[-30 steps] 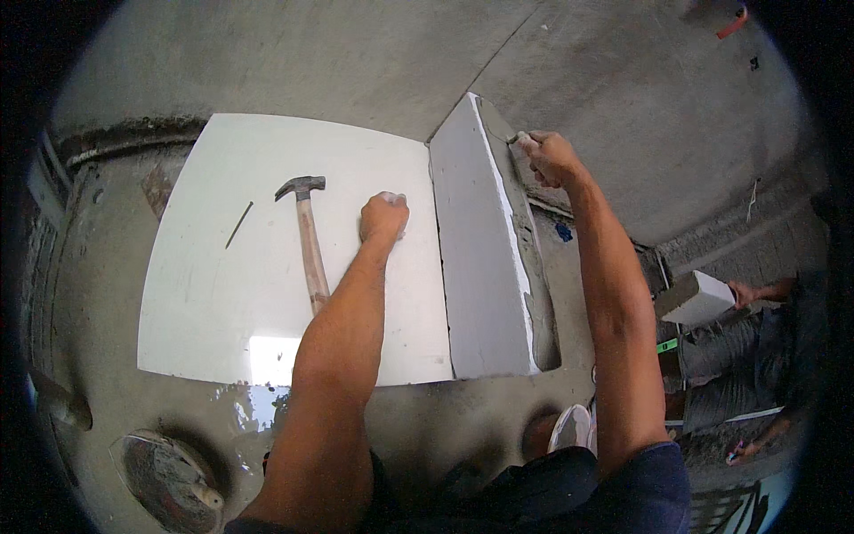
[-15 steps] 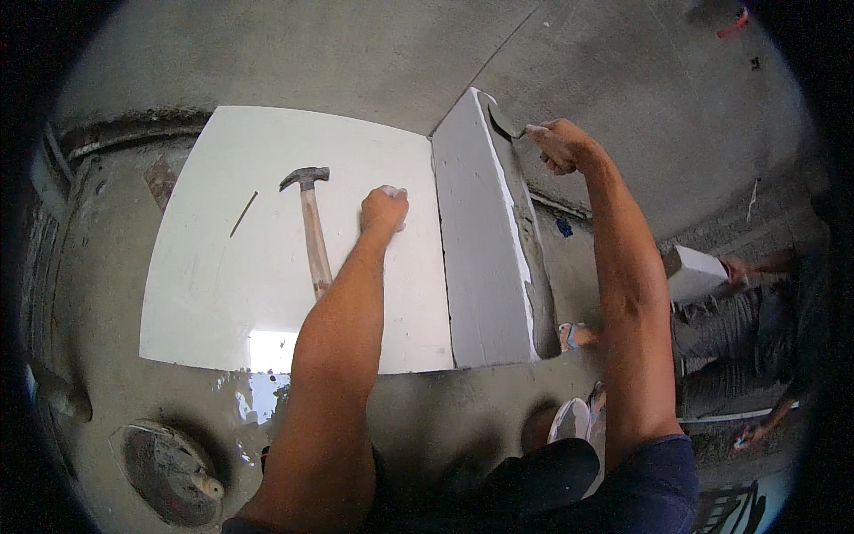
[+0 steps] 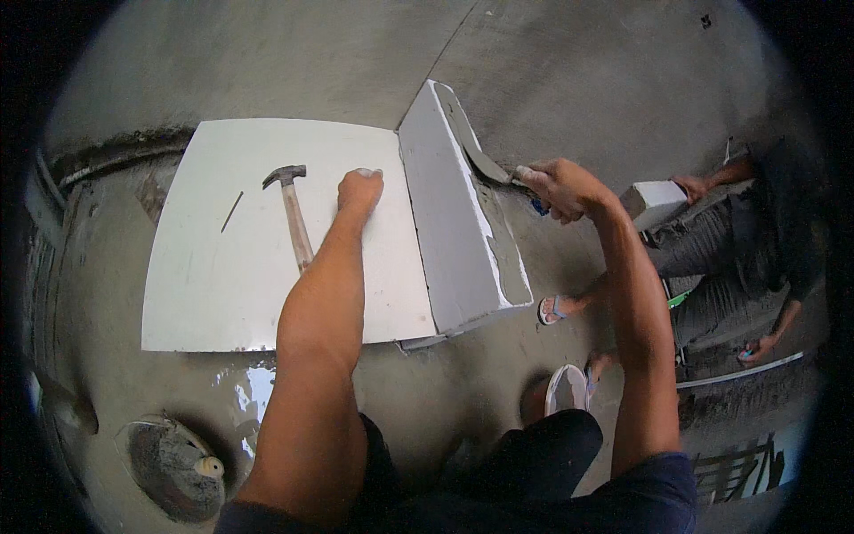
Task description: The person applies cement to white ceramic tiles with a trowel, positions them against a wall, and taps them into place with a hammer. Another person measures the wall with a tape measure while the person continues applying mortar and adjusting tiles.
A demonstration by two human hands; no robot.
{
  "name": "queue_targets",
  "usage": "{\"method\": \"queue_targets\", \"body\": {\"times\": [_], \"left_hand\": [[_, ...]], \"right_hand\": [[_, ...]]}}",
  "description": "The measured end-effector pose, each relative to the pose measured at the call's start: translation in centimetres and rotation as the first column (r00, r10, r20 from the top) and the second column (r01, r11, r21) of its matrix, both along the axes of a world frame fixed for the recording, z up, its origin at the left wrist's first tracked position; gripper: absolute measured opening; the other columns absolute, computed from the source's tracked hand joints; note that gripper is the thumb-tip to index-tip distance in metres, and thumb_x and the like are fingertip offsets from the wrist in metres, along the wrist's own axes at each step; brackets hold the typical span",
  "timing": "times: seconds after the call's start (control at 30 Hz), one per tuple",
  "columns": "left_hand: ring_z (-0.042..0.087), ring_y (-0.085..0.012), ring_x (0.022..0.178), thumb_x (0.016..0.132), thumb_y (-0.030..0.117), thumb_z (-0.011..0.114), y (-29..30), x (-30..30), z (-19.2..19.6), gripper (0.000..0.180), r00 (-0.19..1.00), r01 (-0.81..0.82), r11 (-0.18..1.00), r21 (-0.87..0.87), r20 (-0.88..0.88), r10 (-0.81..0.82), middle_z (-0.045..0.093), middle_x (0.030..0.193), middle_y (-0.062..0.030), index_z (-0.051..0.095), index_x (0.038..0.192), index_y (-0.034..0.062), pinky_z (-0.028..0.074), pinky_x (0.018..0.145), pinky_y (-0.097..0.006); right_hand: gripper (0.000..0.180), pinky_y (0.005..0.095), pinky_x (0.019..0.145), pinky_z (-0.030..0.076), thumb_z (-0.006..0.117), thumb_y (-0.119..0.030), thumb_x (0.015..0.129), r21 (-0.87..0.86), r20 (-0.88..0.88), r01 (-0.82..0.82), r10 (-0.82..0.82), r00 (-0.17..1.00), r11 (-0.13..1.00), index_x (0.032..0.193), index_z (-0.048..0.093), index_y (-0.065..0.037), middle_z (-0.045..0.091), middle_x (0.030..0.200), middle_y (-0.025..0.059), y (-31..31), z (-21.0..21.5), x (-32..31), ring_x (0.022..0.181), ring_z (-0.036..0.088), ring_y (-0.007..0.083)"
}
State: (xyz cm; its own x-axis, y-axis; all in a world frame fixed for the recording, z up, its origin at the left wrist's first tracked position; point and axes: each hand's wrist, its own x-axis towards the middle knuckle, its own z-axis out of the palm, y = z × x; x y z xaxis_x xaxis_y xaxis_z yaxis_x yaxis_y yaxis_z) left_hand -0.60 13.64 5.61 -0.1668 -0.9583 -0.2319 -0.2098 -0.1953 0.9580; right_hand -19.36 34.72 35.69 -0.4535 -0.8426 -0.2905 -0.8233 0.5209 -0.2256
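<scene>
My right hand [image 3: 562,189] grips a trowel [image 3: 487,166], its blade against the narrow upper face of an upright grey-white block [image 3: 436,205]. Grey mortar [image 3: 509,262] coats that face, with white showing along its edge. My left hand [image 3: 360,189] is a fist resting on a large white panel [image 3: 191,294] left of the block; whether it encloses anything is hidden. A claw hammer [image 3: 295,214] with a wooden handle lies on the panel, its lower end behind my left forearm. Left of it lies a long nail [image 3: 232,212].
A round mortar pan [image 3: 160,463] with a pale handle inside stands at lower left. Rough grey wall [image 3: 294,67] rises behind the panel. At right, another person's hand [image 3: 696,187] holds a white block [image 3: 654,203]; a sandalled foot [image 3: 558,309] stands nearby. Wet patches [image 3: 253,396] mark the floor.
My right hand has drawn the trowel nearer along the block's mortared face, and the mortar there looks more even. The view has shifted. My left fist stays on the panel.
</scene>
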Motion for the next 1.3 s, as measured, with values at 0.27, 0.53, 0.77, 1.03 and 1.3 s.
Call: {"method": "queue_targets", "body": {"times": [0.27, 0.53, 0.77, 1.03, 1.3], "left_hand": [[0.071, -0.0349, 0.117, 0.096, 0.042, 0.067, 0.8, 0.1, 0.9, 0.045, 0.992, 0.030, 0.999, -0.038, 0.120, -0.025, 0.077, 0.121, -0.0180, 0.077, 0.122, 0.0065, 0.054, 0.103, -0.043], [0.076, -0.0325, 0.086, 0.097, 0.042, 0.065, 1.1, 2.3, 0.8, 0.042, 0.994, -0.029, 0.999, -0.030, 0.102, 0.032, 0.079, 0.096, -0.0178, 0.078, 0.106, 0.0035, 0.058, 0.087, -0.044], [0.076, -0.0331, 0.085, 0.097, 0.041, 0.064, 1.7, 2.8, -0.4, 0.041, 0.968, 0.016, 0.987, -0.162, 0.250, 0.025, 0.078, 0.095, -0.0187, 0.078, 0.103, 0.0028, 0.058, 0.085, -0.045], [0.071, -0.0269, 0.072, 0.100, 0.034, 0.067, 0.2, 4.2, -0.5, 0.035, 0.985, -0.136, 0.972, -0.191, 0.080, 0.154, 0.073, 0.086, -0.0135, 0.076, 0.106, 0.0005, 0.059, 0.068, -0.040], [0.063, -0.0175, 0.064, 0.104, 0.031, 0.065, 2.0, 1.9, 12.6, 0.033, 0.942, -0.208, 0.958, -0.199, -0.303, 0.142, 0.065, 0.076, -0.0094, 0.063, 0.108, -0.0017, 0.055, 0.057, -0.033]], "right_hand": [[0.055, 0.0322, 0.052, 0.049, 0.055, -0.061, 0.106, -0.206, 0.141, -0.008, 0.038, 0.989, 0.979, 0.123, 0.067, -0.010, 0.054, 0.078, 0.0026, 5.7, -6.2, -4.0, 0.062, 0.058, 0.0133], [0.052, 0.0403, 0.086, 0.056, 0.062, -0.047, 0.105, -0.341, -0.178, -0.330, 0.284, 0.942, 0.880, 0.142, 0.065, -0.010, 0.074, 0.109, 0.0144, 13.0, -5.3, -10.2, 0.092, 0.070, 0.0295], [0.047, 0.0488, 0.092, 0.053, 0.074, -0.017, 0.087, -0.551, -0.465, -0.468, 0.212, 0.860, 0.691, 0.131, 0.062, -0.008, 0.065, 0.113, 0.0199, 13.1, -15.6, -10.3, 0.104, 0.065, 0.0395], [0.054, 0.0535, 0.084, 0.053, 0.081, -0.014, 0.078, -0.542, -0.431, -0.448, 0.222, 0.875, 0.712, 0.127, 0.060, -0.012, 0.054, 0.110, 0.0199, 10.1, -24.5, -11.6, 0.102, 0.059, 0.0426], [0.056, 0.0521, 0.084, 0.052, 0.079, -0.010, 0.078, -0.559, -0.364, -0.343, 0.148, 0.920, 0.755, 0.131, 0.060, -0.014, 0.054, 0.110, 0.0186, 20.8, -24.5, -15.6, 0.107, 0.057, 0.0411]]}}
